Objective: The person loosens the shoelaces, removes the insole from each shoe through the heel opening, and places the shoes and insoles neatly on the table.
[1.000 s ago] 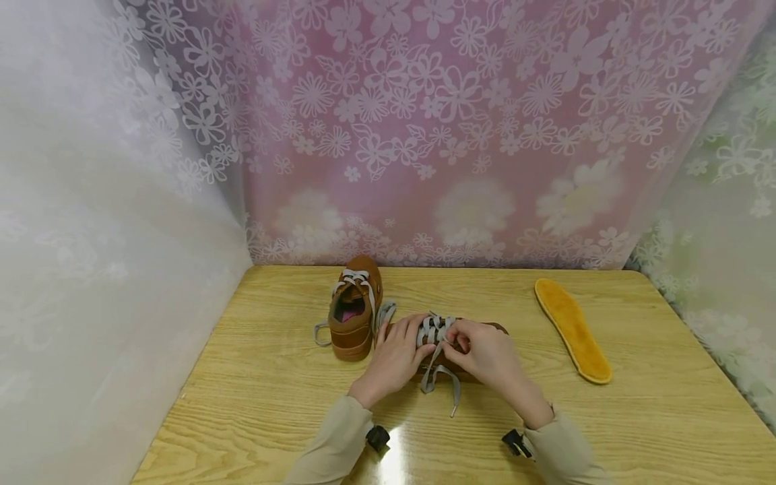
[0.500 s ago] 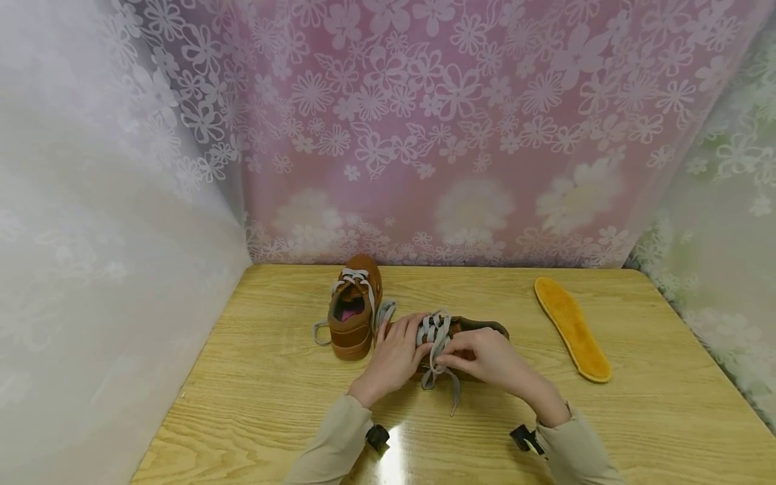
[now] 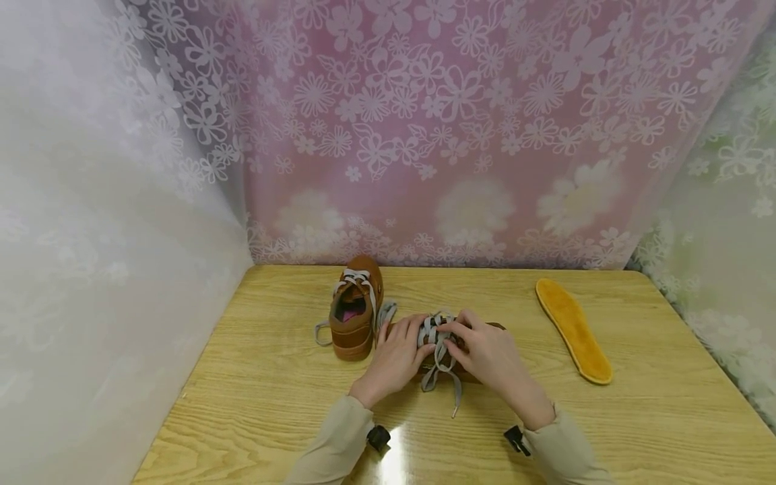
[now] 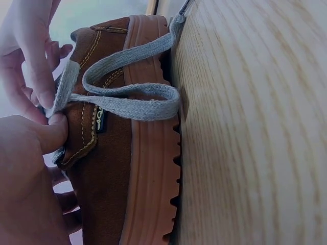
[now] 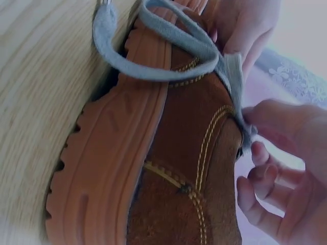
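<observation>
A brown shoe with a thick tan sole lies sideways across the table, toe to the left. My left hand grips its front part, the thumb on the near side beside the laces and the fingers over the far side. Over the lacing, my right hand pinches the grey shoelace between thumb and forefinger, close to the top eyelets. A loose loop and a tipped end of the lace hang down the near side of the shoe onto the wooden table. The right hand partly hides the shoe's opening.
A matching brown shoe stands behind and to the left, its toe pointing away and its laces loose. To the right lies an orange fuzzy insole. A pink floral curtain hangs behind the table.
The right hand drew back toward the near side, then returned up over the lacing, its fingers now higher on the laces. The left hand and the shoe have stayed put.
</observation>
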Demonstrator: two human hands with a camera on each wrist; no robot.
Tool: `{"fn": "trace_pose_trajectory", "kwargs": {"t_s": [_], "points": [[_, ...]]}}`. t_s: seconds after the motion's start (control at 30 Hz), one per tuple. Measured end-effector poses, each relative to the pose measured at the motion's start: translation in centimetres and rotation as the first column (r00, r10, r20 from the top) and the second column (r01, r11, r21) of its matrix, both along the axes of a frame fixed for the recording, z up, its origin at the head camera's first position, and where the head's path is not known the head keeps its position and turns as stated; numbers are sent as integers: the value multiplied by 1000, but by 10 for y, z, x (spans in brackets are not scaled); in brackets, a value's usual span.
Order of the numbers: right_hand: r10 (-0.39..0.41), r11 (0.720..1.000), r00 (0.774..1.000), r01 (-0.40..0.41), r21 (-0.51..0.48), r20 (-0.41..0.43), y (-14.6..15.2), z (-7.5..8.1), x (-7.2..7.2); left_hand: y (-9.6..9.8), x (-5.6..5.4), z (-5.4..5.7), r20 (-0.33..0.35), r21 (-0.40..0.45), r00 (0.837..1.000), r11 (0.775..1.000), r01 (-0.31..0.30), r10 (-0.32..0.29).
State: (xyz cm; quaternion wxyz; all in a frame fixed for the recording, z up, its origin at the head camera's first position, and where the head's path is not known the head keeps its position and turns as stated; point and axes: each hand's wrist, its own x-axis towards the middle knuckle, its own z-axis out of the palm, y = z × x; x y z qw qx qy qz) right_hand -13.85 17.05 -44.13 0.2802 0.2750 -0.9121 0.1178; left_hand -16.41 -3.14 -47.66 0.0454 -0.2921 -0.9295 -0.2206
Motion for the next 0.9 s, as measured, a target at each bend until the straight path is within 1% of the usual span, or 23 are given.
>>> {"fn": "trace_pose_trajectory", "kwargs": {"t_s": [0.13, 0.2, 0.27, 0.33, 0.4, 0.43, 0.53, 0.57, 0.63, 0.67, 0.7, 0.73, 0.77, 0.8, 0.9], "points": [[-22, 1000, 998, 23, 15, -59, -3, 1, -1, 0, 0, 1, 3, 23, 1000, 1000, 5, -5], [-24, 1000, 997, 24, 0, -75, -4, 2, -2, 0, 0, 1, 0, 27, 1000, 1000, 3, -3], [-8, 998, 997, 3, -66, -70, -5, 4, -2, 0, 0, 1, -6, 21, 1000, 1000, 2, -1], [14, 987, 998, -24, -157, -62, -5, 6, -2, 0, 1, 1, -11, 17, 1000, 1000, -1, 1], [42, 963, 997, -56, -264, -59, -4, 10, 0, 0, 1, 1, -10, 18, 1000, 1000, 0, 0], [56, 945, 997, -72, -319, -59, -4, 12, 1, 0, 1, 1, -5, 21, 1000, 1000, 1, -1], [69, 887, 995, -92, -453, -67, -1, 20, 6, 0, 1, 2, 9, 35, 1000, 999, 4, -4], [85, 861, 994, -109, -497, -71, -1, 23, 7, 0, 1, 2, 11, 39, 1000, 999, 5, -6], [121, 810, 989, -145, -569, -79, 1, 27, 9, 0, 1, 1, 9, 44, 1000, 999, 7, -7], [141, 790, 987, -163, -592, -82, 2, 29, 10, 0, 0, 1, 5, 43, 1000, 999, 6, -6], [165, 774, 983, -181, -607, -83, 2, 31, 10, 0, 0, 1, 2, 44, 1000, 999, 6, -6], [186, 766, 980, -193, -613, -77, 3, 33, 11, 0, 0, 0, -1, 45, 1000, 999, 5, -5], [210, 763, 976, -206, -612, -66, 3, 34, 11, 0, 0, 0, -3, 46, 1000, 999, 5, -4], [224, 770, 973, -208, -603, -50, 3, 34, 11, 0, 0, 0, -4, 47, 1000, 999, 4, -4], [250, 810, 967, -182, -557, 47, 4, 34, 10, 0, 0, 0, -5, 45, 1000, 999, 5, -5]]}}
